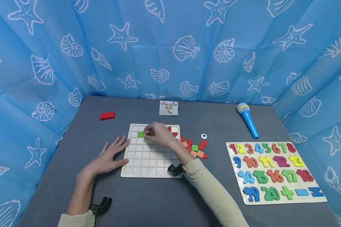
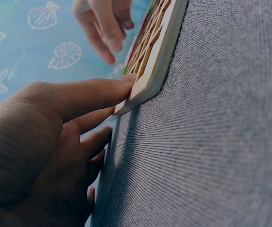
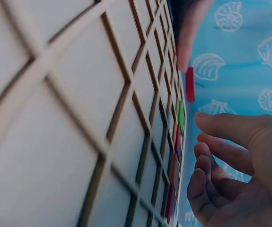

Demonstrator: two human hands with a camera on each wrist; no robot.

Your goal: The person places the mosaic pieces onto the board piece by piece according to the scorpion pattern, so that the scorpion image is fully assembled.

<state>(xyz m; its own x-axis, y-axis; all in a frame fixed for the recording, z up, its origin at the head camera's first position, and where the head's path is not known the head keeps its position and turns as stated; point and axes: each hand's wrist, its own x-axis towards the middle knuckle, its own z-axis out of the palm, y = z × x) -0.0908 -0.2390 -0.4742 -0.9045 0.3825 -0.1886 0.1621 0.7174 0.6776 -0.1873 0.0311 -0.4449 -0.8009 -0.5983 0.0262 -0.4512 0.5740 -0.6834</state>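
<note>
A cream grid board (image 1: 136, 155) lies on the grey table. Its upper rows hold a green square tile (image 1: 140, 134) and several red pieces, including a red tile (image 1: 174, 134) near the right edge. My left hand (image 1: 110, 157) steadies the board's left edge, fingers spread and thumb (image 2: 109, 90) touching the rim. Above the upper rows hovers my right hand (image 1: 159, 134), just right of the green tile. In the right wrist view its thumb and index finger are apart, with nothing visible between them. A red piece (image 1: 147, 134) shows beneath these fingers; the hand covers the squares behind it.
Right of the board lie loose red, orange and green tiles (image 1: 194, 147) and an eye disc (image 1: 204, 136). A pattern card (image 1: 169, 108) is behind, a red block (image 1: 107, 115) back left. Further right are a toy microphone (image 1: 248, 119) and a number puzzle (image 1: 275, 173).
</note>
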